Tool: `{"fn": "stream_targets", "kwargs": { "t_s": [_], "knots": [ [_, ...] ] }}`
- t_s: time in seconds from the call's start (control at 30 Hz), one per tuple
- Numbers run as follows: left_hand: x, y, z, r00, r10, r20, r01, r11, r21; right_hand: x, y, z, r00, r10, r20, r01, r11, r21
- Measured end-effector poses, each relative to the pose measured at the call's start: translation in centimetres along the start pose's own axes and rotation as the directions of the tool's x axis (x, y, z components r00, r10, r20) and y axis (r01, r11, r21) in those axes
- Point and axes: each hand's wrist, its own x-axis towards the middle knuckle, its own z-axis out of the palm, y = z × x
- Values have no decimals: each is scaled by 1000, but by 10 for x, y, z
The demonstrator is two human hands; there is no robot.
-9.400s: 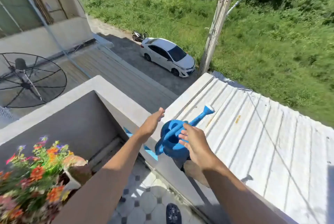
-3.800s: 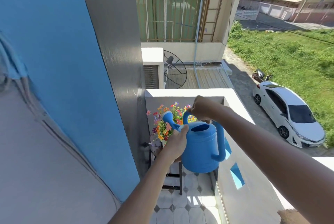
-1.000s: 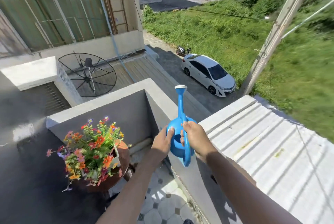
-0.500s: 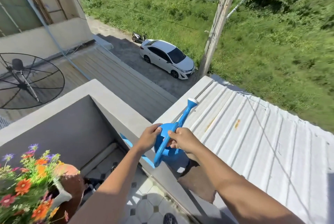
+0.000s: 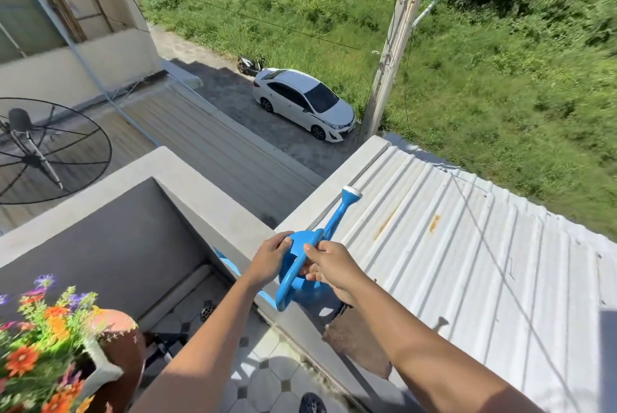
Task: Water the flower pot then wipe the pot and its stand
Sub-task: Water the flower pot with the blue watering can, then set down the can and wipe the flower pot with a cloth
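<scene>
A blue watering can (image 5: 312, 291) stands on the grey balcony ledge (image 5: 213, 205), spout pointing up and away over the metal roof. My left hand (image 5: 272, 255) grips the can's top rim on its left. My right hand (image 5: 330, 265) holds the top handle from the right. A brown cloth (image 5: 359, 339) lies on the ledge just behind the can, under my right forearm. At the lower left sits the brown flower pot (image 5: 122, 346) with orange, purple and pink flowers (image 5: 43, 336). Part of its dark stand (image 5: 163, 344) shows beside the pot.
A white corrugated roof (image 5: 467, 279) slopes off right of the ledge. Below is the tiled balcony floor (image 5: 267, 376) with a drain (image 5: 207, 309). A satellite dish (image 5: 40, 149) stands at the left. A white car (image 5: 303, 104) is parked far down.
The can has come down from mid-air, away from the flowers, onto the ledge, spout now pointing out over the roof. The view swung right and the pot slid to the lower left.
</scene>
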Motion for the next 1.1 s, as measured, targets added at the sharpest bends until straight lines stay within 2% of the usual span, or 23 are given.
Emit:
{"fn": "stream_targets", "kwargs": {
  "t_s": [0.2, 0.33, 0.43, 0.5, 0.6, 0.7, 0.8, 0.87, 0.93, 1.03, 1.1],
  "knots": [
    [-1, 4, -1, 998, 5, -69, -3, 1000, 27, -13, -1, -6, 1000, -8, -6, 8, 998, -58],
    [-5, 13, -5, 993, 8, -115, 5, 993, 114, -19, 5, -20, 992, -22, -122, 9, 995, -102],
    [-15, 32, -6, 979, 30, -199, -5, 992, 126, -21, 15, -32, 977, -37, -212, 19, 996, -89],
    [-29, 54, -3, 951, 96, -294, -64, 991, 115, -25, 26, -41, 957, -46, -285, 18, 995, -101],
    [-54, 90, 12, 870, 277, -409, -225, 959, 172, -29, 51, -53, 911, -79, -405, 1, 982, -190],
    [-76, 107, 40, 832, 429, -350, -384, 903, 194, -37, 82, -63, 848, -154, -506, -16, 949, -316],
    [-91, 100, 77, 876, 460, -146, -438, 885, 159, -53, 112, -66, 809, -218, -545, 14, 935, -354],
    [-94, 79, 105, 922, 386, -19, -376, 907, 188, -58, 131, -67, 800, -217, -559, -6, 930, -368],
    [-94, 48, 127, 967, 250, 47, -253, 926, 280, -57, 148, -68, 788, -210, -579, -48, 916, -398],
    [-95, 5, 150, 999, -28, 34, 11, 909, 416, -56, 179, -71, 708, -194, -679, -121, 914, -388],
    [-98, -12, 161, 990, -135, 28, 107, 882, 459, -58, 195, -73, 678, -162, -717, -167, 916, -364]
  ]
}}
